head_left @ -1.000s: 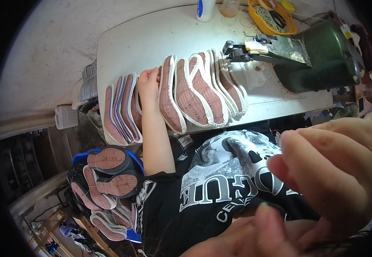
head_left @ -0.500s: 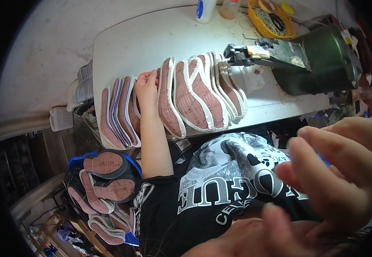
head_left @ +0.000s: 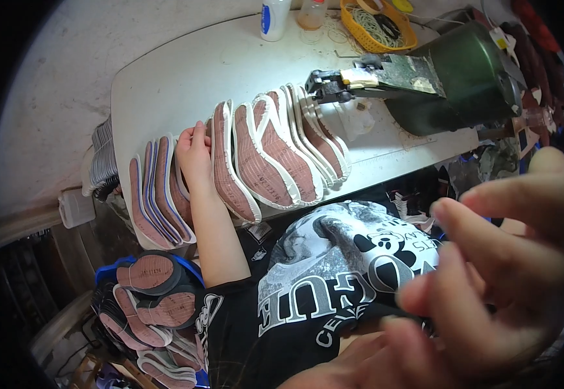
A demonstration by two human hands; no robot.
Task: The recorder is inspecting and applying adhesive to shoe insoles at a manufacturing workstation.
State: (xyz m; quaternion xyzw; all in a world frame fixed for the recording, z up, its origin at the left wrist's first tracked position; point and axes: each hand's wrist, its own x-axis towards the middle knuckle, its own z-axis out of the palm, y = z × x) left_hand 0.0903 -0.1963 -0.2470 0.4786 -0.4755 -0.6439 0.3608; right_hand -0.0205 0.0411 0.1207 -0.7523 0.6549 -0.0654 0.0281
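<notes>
A person's view looking down at a white surface (head_left: 184,71) holding a sewing machine and a fanned row of shoe insoles.

The left hand (head_left: 194,155) reaches forward from the lower middle, its forearm crossing the near edge of the surface. It rests on the insoles (head_left: 262,162), fingers (head_left: 188,136) curled loosely over the upright edges near the middle of the row. Whether it grips one or only touches them cannot be told.

The insoles are reddish brown with white rims. They stand on edge, overlapping one another, and run from the left end of the surface to just under the machine's head.

The right hand (head_left: 489,272) is raised very close to the camera at the lower right, large and blurred. Its fingers are spread and slightly bent, holding nothing visible.

The sewing machine (head_left: 444,78) is dark green and sits at the right of the surface. Behind it are a yellow basket (head_left: 363,32), a white bottle (head_left: 274,16) and a small clear bottle (head_left: 311,14).

Below the surface at the left, a blue bin (head_left: 110,275) holds more insoles, piled loosely. The person wears a black printed shirt (head_left: 321,279).
</notes>
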